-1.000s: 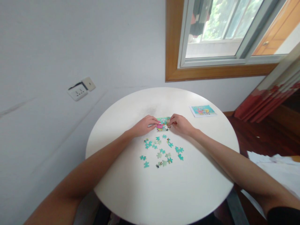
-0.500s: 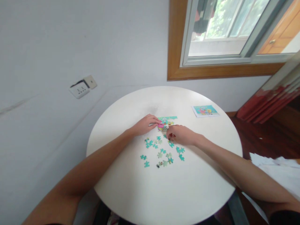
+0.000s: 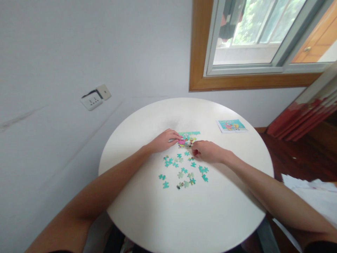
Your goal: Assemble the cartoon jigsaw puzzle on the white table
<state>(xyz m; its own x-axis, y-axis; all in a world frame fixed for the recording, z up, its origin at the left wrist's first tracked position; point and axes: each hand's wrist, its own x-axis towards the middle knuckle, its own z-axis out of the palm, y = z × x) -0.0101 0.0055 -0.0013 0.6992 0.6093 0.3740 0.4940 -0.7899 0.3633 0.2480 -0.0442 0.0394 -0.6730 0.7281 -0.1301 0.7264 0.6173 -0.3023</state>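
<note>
A partly joined jigsaw puzzle (image 3: pixel 188 134), with pink and yellow cartoon figures on a teal ground, lies flat near the middle of the table. Resting along its left edge is my left hand (image 3: pixel 165 140), fingers stretched out with the tips on the pink part. My right hand (image 3: pixel 206 151) is closed in a pinch at the lower right corner of the puzzle, on a small puzzle piece mostly hidden by the fingers. Several loose puzzle pieces (image 3: pixel 183 170), teal, pale green and some with dark print, are scattered on the near side of both hands.
The round white table (image 3: pixel 184 214) stands against the wall. A reference picture card (image 3: pixel 232 125) with the cartoon figures lies at its far right. White papers (image 3: pixel 310 193) sit beyond the right edge, and a red and cream curtain (image 3: pixel 297 114) hangs past the window.
My right hand has moved slightly right and turned, its fingertips now at the puzzle's lower right corner. My left hand stays in place. The view has shifted slightly.
</note>
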